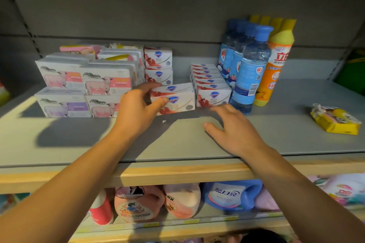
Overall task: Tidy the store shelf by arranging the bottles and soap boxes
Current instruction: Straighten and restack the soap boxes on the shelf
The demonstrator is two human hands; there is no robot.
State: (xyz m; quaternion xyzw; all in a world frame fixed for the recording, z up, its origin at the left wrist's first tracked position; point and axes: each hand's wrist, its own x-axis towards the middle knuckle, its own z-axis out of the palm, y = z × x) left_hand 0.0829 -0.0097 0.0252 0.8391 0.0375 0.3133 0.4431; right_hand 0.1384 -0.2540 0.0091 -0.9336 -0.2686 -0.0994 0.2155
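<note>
Soap boxes (172,97) being lined up by the left hand (138,108) on the grey shelf (79,140).

The white-and-red front box is gripped between thumb and curled fingers, just left of a front-to-back row of about seven like boxes (209,81); two more are stacked behind (158,65); the right hand (235,130) is held spread and relaxed near the shelf surface, holding nothing; four blue bottles (250,69) and about four yellow-capped ones (275,61) are already filed at right; the sheep-print boxes (85,83) are stacked at left, their count unclear; one crumpled yellow pack (335,119) is judged still unsorted, well apart at right.
</note>
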